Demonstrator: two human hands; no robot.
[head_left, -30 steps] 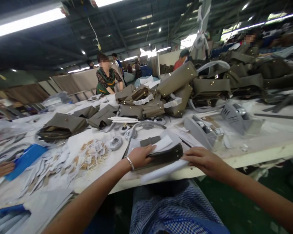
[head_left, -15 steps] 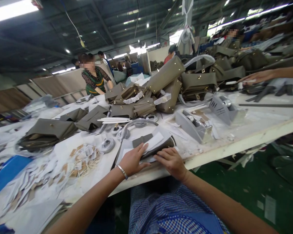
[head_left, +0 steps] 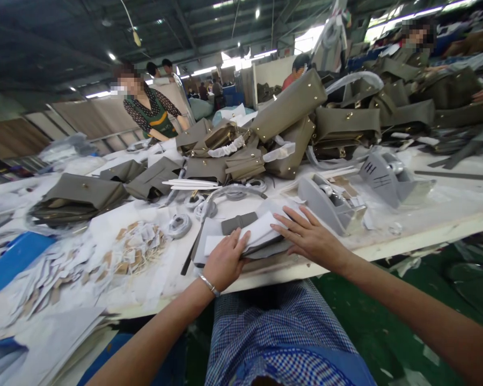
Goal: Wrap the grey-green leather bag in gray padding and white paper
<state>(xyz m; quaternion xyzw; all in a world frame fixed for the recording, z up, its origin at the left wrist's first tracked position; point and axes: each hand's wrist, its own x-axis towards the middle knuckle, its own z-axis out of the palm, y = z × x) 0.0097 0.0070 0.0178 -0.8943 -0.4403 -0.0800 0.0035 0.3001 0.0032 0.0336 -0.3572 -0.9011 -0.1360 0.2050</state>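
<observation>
My left hand lies flat, fingers together, on the near left end of a stack of white paper sheets and grey leather pieces at the table's front edge. A dark grey strap piece lies on top of that stack, just beyond my left fingertips. My right hand rests open with fingers spread on the right side of the same stack, pressing the paper down. Neither hand grips anything.
Two grey tape dispensers stand right of the stack. Olive handbags pile up at the back, another lies at left. Small tags, tape rolls and a blue tray litter the white table. A co-worker stands across.
My right hand slid from the stack's near edge forward and right, spreading flat over the paper. The dark leather edge it covered is now under paper. My left hand stayed put.
</observation>
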